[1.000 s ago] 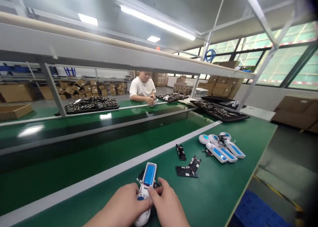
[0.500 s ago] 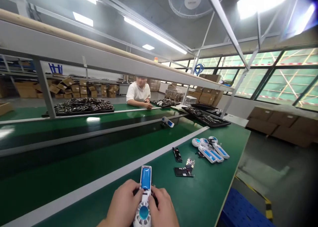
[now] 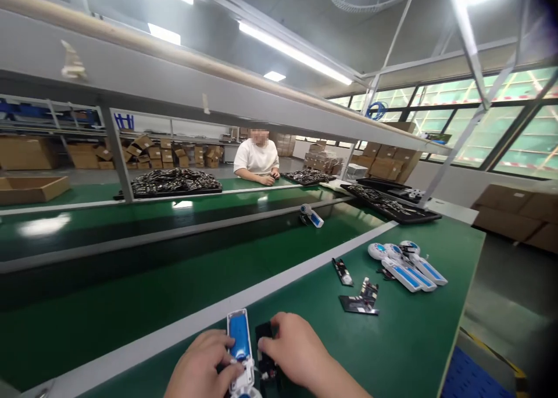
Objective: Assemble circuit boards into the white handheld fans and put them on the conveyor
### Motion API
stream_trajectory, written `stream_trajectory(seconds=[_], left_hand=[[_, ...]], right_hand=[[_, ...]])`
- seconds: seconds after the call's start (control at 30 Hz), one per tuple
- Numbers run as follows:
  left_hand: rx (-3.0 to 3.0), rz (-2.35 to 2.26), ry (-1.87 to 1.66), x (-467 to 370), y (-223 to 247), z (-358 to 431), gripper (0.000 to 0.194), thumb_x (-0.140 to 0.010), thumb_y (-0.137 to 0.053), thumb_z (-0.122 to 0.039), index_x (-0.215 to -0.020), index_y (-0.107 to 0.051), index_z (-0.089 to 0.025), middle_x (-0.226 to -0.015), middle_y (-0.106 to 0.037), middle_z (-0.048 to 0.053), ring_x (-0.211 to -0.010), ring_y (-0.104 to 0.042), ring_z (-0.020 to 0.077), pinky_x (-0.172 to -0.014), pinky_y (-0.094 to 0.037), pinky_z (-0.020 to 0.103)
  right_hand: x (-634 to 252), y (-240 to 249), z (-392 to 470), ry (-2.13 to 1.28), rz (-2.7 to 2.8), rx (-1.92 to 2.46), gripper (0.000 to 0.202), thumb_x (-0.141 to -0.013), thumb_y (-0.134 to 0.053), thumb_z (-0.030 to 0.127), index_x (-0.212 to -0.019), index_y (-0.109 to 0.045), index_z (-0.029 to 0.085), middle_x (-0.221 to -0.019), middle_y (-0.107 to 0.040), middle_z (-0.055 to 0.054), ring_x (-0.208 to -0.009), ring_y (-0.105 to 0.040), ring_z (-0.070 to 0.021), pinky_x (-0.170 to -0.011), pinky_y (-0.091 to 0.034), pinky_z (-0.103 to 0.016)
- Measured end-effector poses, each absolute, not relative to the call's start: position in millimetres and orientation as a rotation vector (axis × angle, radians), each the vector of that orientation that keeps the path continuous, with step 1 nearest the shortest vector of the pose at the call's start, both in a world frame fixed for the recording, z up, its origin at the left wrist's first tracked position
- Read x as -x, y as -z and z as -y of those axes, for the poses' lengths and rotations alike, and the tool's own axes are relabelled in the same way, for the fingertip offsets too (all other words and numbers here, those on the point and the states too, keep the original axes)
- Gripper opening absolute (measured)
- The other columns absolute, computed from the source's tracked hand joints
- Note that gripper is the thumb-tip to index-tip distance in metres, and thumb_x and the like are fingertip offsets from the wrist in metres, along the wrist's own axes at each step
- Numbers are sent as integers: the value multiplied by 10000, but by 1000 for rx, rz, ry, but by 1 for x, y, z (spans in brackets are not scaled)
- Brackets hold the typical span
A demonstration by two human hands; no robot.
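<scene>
My left hand (image 3: 203, 366) is closed around a white handheld device (image 3: 247, 380) at the bottom centre, shaped like a small hand fan. A long blue insert (image 3: 239, 334) fills its handle. The round head is mostly cut off by the frame's lower edge. Just to the right, my right hand (image 3: 294, 348) pinches a flat black part (image 3: 264, 332) between thumb and fingers. Small parts and thin wires show at that part's lower end, beside the device. Whether the wires join the two, I cannot tell.
Several white-and-blue devices (image 3: 410, 267) lie grouped at right. Nearer are black parts (image 3: 360, 304). One more device (image 3: 311, 216) sits on the dark green belt (image 3: 174, 270). Trays of parts (image 3: 392, 203) stand beyond. A person (image 3: 256, 158) works across the table, under a long overhead beam (image 3: 174, 78).
Both hands gripped the device before; now my right hand has come away to the right with the black part. My left hand still holds the device. The view has shifted left.
</scene>
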State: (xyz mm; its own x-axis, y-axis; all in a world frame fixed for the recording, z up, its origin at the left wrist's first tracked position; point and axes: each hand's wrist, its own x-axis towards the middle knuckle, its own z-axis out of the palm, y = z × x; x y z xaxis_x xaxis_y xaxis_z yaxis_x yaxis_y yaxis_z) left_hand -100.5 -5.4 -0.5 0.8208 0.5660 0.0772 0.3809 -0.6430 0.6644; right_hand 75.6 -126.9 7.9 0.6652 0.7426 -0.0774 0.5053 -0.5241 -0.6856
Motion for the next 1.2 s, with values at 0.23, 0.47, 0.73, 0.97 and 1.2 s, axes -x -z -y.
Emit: stream_trajectory(seconds=[0.23, 0.47, 0.73, 0.97, 1.2], left_hand=[[-2214, -547, -566, 95, 11, 8, 198, -713, -802, -117, -591, -673, -206, -909, -746, 7, -1051, -626, 252, -897, -531, 377], [-2249, -178, -697, 98, 11, 15, 195, -881, -618, -107, -914, -736, -258, -908, -758, -20, -1038, -584, 239, -967, -458, 454], [-2228, -175, -597, 94, 8, 18, 279, -871, -537, -57, -1002, -726, -215, -922, -735, 37, -942, -568, 235, -860, -499, 413], [-1967, -532, -298, 92, 7, 19, 258, -811, -637, -80, -901, -782, -273, -1023, -694, 21, -1028, -610, 208, -925, -486, 346], [-1818, -549, -319, 88, 8, 21, 219, -769, -708, -55, -701, -766, -255, -846, -704, -13, -980, -612, 184, -891, -476, 291]], right_hand=[[-55, 4, 133, -604, 737, 2014, 433, -846, -482, 271, -1241, -598, 136, -916, -707, -87, -804, -672, -224, -730, -516, -310], [-47, 17, 164, -793, 571, 1544, 365, -877, -591, 425, -1185, -612, 231, -1141, -681, -93, -1083, -611, -264, -987, -455, -390], [-68, 11, 197, -1082, 787, 1489, 612, -865, -622, 289, -1441, -421, 337, -1284, -588, -65, -1164, -580, -243, -1006, -460, -392], [-77, 6, 190, -963, 863, 1525, 654, -857, -634, 243, -1464, -399, 301, -1339, -577, -115, -1207, -588, -273, -1055, -448, -463], [-66, 3, 162, -702, 1151, 1646, 650, -742, -668, 130, -1357, -544, 304, -1370, -561, -104, -1192, -581, -306, -1038, -489, -451]])
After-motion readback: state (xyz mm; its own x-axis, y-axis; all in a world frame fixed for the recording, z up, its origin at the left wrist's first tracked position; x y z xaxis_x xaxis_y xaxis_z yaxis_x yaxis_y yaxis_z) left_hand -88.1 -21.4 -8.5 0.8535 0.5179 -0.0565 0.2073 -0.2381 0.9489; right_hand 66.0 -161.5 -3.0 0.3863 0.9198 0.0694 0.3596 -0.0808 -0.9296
